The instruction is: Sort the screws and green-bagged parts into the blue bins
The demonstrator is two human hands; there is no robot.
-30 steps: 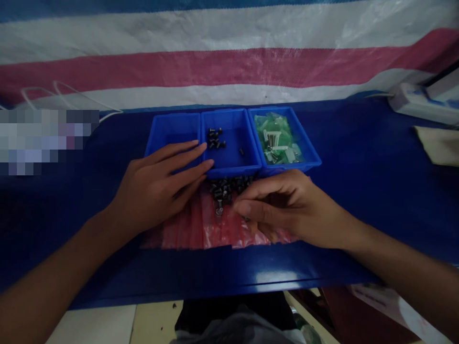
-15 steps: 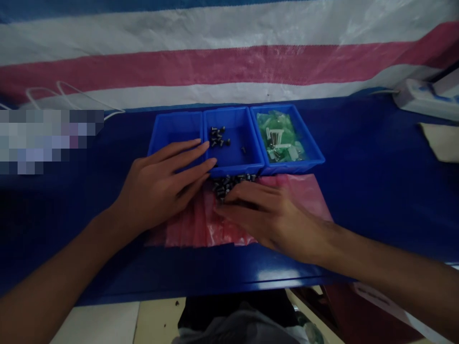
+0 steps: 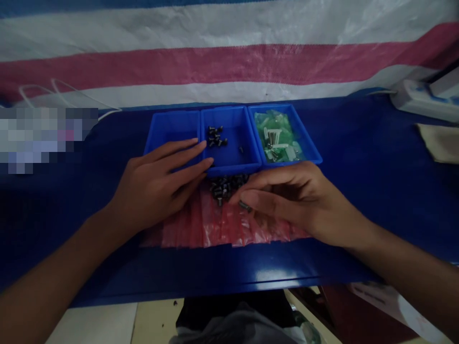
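Between the thumb and fingers of my right hand (image 3: 297, 200) is a small dark screw (image 3: 245, 206), held above the pink plastic bags (image 3: 215, 224). A heap of black screws (image 3: 224, 186) lies on the bags, just in front of the middle blue bin (image 3: 234, 168). My left hand (image 3: 161, 184) rests with fingers stretched out over the front of the left blue bin (image 3: 175, 117), its fingertips at the middle bin's near left corner. Inside the middle bin sit several black screws (image 3: 215, 136) and one lone screw (image 3: 241, 149).
The right blue bin (image 3: 311, 150) holds green plastic bags (image 3: 274, 119) with metal and white parts. A white power strip (image 3: 426, 100) and a beige cloth-like piece (image 3: 437, 143) lie at the right. White cable (image 3: 107, 114) runs at the left. The blue table (image 3: 201, 272) ends near my body.
My right hand has come up off the screw heap and moved right, now with a screw pinched in its fingers. My left hand stays in nearly the same place.
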